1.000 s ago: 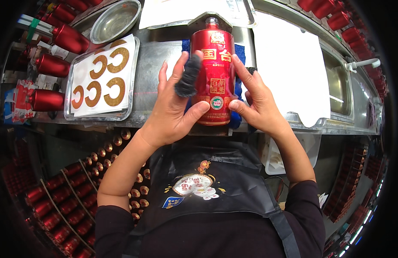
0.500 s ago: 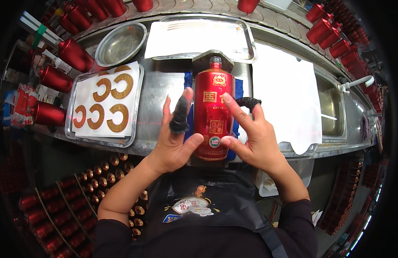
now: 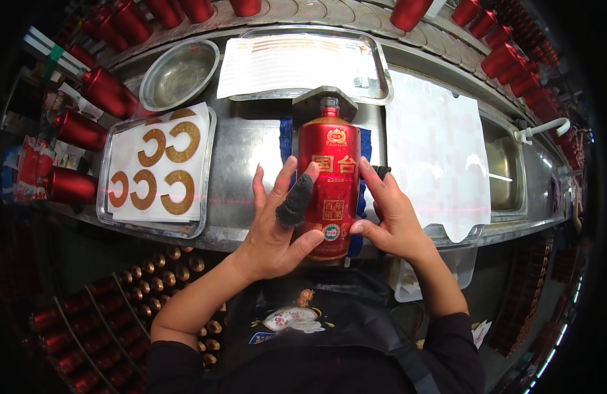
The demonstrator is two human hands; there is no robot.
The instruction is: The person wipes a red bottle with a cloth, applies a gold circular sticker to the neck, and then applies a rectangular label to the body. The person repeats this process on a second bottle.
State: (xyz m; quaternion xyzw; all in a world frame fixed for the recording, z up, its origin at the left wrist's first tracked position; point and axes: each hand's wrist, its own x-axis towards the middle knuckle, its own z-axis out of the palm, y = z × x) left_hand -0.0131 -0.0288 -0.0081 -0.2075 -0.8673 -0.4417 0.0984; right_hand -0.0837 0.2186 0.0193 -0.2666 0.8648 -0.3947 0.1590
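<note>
A red glass bottle with gold lettering and a clear threaded neck lies on its back, neck pointing away, in a metal holder lined with blue cloth. Across its left side spreads my left hand; a finger wearing a dark cloth finger cover rests on the front face. My right hand is at the bottle's right edge, index finger and thumb extended and apart along it. A dark cover shows on another of its fingers, partly hidden. Neither hand wraps round the bottle.
On the left, a tray holds sheets of gold C-shaped labels beside a metal bowl. A tray with white sheets stands behind; white paper lies right, near a sink. Red bottles line a slatted conveyor.
My left covered finger has come down onto the bottle's face. The right hand has shifted to the bottle's right edge. Bottles on the conveyor moved right, and the whole view shifted slightly.
</note>
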